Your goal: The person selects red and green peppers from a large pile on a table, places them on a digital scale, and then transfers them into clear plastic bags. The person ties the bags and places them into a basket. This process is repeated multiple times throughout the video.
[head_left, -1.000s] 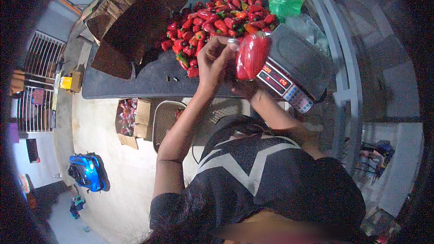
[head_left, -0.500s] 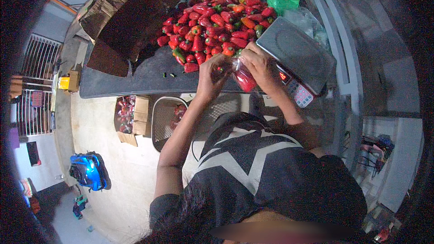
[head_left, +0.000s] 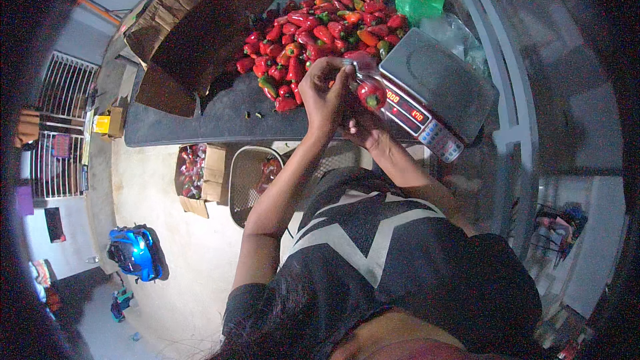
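Note:
My left hand (head_left: 323, 97) pinches the gathered top of a clear plastic bag (head_left: 363, 73) with a red pepper (head_left: 370, 95) in it. My right hand (head_left: 367, 130) is just below the bag, fingers loosely bent and apart, with nothing visible in them. A digital scale (head_left: 433, 83) with a lit red display stands right of the bag, its plate bare. A heap of red, orange and green peppers (head_left: 307, 20) lies behind my hands on the dark tabletop (head_left: 180, 127).
An open cardboard box (head_left: 193, 33) lies at the table's left. Green plastic bags (head_left: 419, 5) sit behind the scale. Below the table are a box of bagged peppers (head_left: 192, 170) and a plastic basket (head_left: 243, 193). A metal frame (head_left: 510, 120) runs along the right. A blue backpack (head_left: 137, 253) lies on the floor.
Since half a second ago the bag has risen, held in my left hand, which moved up and right. My right hand has let go and dropped below it, uncovering the scale's display.

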Available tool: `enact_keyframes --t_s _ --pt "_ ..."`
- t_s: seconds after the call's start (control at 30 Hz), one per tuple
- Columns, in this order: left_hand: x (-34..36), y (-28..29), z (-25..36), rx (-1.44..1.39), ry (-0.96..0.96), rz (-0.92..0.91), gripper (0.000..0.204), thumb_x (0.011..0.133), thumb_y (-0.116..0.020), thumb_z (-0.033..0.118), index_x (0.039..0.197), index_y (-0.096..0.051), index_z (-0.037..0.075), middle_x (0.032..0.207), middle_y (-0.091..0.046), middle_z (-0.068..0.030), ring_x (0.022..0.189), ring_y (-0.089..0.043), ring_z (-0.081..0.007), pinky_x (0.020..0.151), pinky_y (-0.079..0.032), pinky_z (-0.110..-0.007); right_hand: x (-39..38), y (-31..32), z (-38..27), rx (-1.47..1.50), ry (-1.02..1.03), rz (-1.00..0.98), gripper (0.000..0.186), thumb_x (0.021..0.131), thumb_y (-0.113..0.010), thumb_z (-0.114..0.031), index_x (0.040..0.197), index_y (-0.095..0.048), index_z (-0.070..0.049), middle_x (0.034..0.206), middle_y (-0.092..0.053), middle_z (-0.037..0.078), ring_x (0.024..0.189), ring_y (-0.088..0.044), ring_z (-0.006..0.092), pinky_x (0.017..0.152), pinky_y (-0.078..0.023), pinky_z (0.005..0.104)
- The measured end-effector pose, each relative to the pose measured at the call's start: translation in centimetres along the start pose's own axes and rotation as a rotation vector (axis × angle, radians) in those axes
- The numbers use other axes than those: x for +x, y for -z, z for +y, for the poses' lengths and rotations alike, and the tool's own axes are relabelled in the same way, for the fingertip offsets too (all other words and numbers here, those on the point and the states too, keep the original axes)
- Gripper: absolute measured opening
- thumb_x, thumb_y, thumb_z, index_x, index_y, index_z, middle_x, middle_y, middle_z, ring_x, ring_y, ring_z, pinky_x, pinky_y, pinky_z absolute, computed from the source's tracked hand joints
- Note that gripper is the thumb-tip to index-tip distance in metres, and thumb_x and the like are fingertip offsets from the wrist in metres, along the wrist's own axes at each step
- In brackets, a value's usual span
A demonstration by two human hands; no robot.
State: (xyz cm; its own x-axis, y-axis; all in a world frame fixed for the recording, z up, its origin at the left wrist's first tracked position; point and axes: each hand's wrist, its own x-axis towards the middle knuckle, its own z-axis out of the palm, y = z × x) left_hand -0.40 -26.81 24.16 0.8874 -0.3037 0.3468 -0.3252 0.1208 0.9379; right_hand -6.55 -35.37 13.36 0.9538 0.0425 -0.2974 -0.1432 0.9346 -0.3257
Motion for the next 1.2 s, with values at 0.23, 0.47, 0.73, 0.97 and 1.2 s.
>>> enact_keyframes --t_s 0.23,0.47,0.73,0.97,1.2 --pt "-1.7 -0.2 -5.7 0.258 -0.082 0.091 0.011 0.074 -0.065 0.000 0.083 -0.060 -0.002 0.073 -0.059 -0.0086 0.065 -0.056 -0.0142 0.063 -0.045 -0.027 -1.3 -0.5 -1.2 -0.331 0.162 0.143 0.022 0.090 -0.056 -0.031 0.092 -0.063 -0.010 0.068 -0.057 -0.001 0.043 -0.046 0.0067 0.034 -0.033 0.0208" --pt "-3.0 -0.5 -6.0 0.378 -0.082 -0.102 0.014 0.072 -0.064 -0.001 0.086 -0.061 -0.001 0.076 -0.058 -0.0097 0.066 -0.055 -0.0165 0.060 -0.043 -0.028 -2.4 -1.9 -2.1 -1.844 1.009 0.407 0.022 0.091 -0.051 -0.022 0.086 -0.055 -0.001 0.073 -0.058 0.014 0.059 -0.057 0.0282 0.052 -0.043 0.0364" --pt "-2.7 1.4 -3.9 0.241 -0.025 -0.223 0.013 0.075 -0.065 0.003 0.086 -0.059 -0.002 0.075 -0.056 -0.0093 0.066 -0.052 -0.0160 0.061 -0.042 -0.027 -3.2 -4.5 -6.8 -1.997 1.177 0.088 0.013 0.085 -0.054 -0.009 0.077 -0.051 0.000 0.079 -0.052 0.015 0.077 -0.053 0.0323 0.066 -0.041 0.0389" --pt "-2.3 1.6 -1.4 0.290 -0.185 -0.219 0.014 0.072 -0.065 0.003 0.084 -0.059 -0.001 0.074 -0.057 -0.0109 0.068 -0.057 -0.0219 0.063 -0.044 -0.030 -1.9 -3.9 -8.5 -1.436 0.607 -0.132 0.016 0.087 -0.054 -0.010 0.087 -0.053 0.006 0.075 -0.049 0.007 0.075 -0.049 0.0152 0.073 -0.039 0.0276" --pt "-1.0 1.5 2.4 0.310 -0.244 -0.372 0.024 0.064 -0.068 0.002 0.086 -0.059 -0.001 0.082 -0.059 -0.0093 0.078 -0.058 -0.0204 0.071 -0.046 -0.029 -2.2 -5.3 -10.9 -1.524 0.671 -0.370 0.026 0.091 -0.053 -0.019 0.104 -0.058 0.003 0.105 -0.057 0.004 0.096 -0.054 0.0130 0.089 -0.040 0.0267"
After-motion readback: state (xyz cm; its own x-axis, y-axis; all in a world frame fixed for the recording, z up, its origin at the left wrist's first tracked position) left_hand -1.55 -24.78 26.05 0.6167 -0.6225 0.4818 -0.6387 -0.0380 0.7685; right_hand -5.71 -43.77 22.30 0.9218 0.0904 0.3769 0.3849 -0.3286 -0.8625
